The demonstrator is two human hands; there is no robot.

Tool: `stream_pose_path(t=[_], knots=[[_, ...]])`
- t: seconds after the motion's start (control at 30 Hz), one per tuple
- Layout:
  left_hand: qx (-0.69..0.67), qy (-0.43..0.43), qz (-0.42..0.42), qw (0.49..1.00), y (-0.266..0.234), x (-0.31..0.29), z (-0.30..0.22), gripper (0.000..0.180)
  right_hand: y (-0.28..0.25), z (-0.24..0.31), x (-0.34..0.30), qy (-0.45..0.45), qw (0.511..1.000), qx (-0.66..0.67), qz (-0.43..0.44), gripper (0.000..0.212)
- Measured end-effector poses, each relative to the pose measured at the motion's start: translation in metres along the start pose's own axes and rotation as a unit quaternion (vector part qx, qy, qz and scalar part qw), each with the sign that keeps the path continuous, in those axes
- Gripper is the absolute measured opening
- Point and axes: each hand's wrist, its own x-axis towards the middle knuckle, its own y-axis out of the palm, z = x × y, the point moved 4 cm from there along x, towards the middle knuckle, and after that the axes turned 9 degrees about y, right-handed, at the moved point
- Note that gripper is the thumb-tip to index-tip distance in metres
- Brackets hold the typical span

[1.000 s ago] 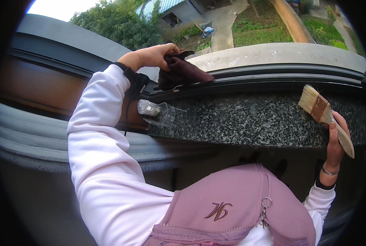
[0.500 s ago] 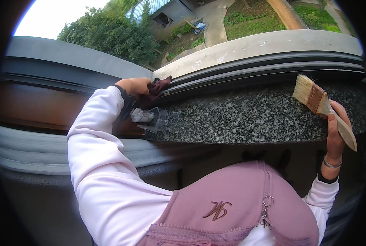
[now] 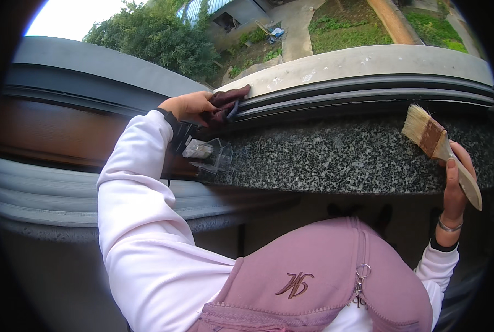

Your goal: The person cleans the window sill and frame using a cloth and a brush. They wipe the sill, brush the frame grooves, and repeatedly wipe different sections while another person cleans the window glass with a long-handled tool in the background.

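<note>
My left hand (image 3: pixel 189 106) is closed on a dark maroon cloth (image 3: pixel 226 104) at the left corner of the window track (image 3: pixel 363 93). Part of the cloth rests over the track's end, and my fingertips are partly hidden by it. At the right, my right hand (image 3: pixel 458 176) grips the pale wooden handle of a wide paintbrush (image 3: pixel 428 134). Its light bristles point up and to the left, above the speckled granite sill (image 3: pixel 324 155). Just below my left hand, a clear plastic container (image 3: pixel 218 156) lies on the sill beside a crumpled whitish piece (image 3: pixel 197 148).
A pale outer ledge (image 3: pixel 368 63) runs beyond the track. Brown wood panelling (image 3: pixel 70 133) and a grey-white ridged moulding (image 3: pixel 64 193) lie to the left. Outside are a leafy tree (image 3: pixel 158 44), a concrete path (image 3: pixel 298 41) and garden plots.
My left hand has lifted slightly with the cloth, which now bunches higher and further right over the track's corner. The paintbrush in my right hand has shifted only a little.
</note>
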Motion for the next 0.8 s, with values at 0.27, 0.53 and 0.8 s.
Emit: stream_pose_path(t=[0.27, 0.53, 0.8], knots=[[0.444, -0.075, 0.046, 0.892, -0.018, -0.009, -0.021, 0.044, 0.002, 0.008, 0.001, 0.002, 1.000, -0.001, 0.008, 0.027], [0.375, -0.033, 0.046, 0.925, 0.042, 0.008, -0.083, 0.035, 0.009, 0.026, 0.005, -0.051, 0.998, -0.034, 0.007, 0.023], [0.417, 0.205, -0.011, 0.885, 0.126, 0.022, -0.226, 0.033, 0.010, 0.035, 0.009, -0.106, 0.994, -0.007, 0.036, 0.024]])
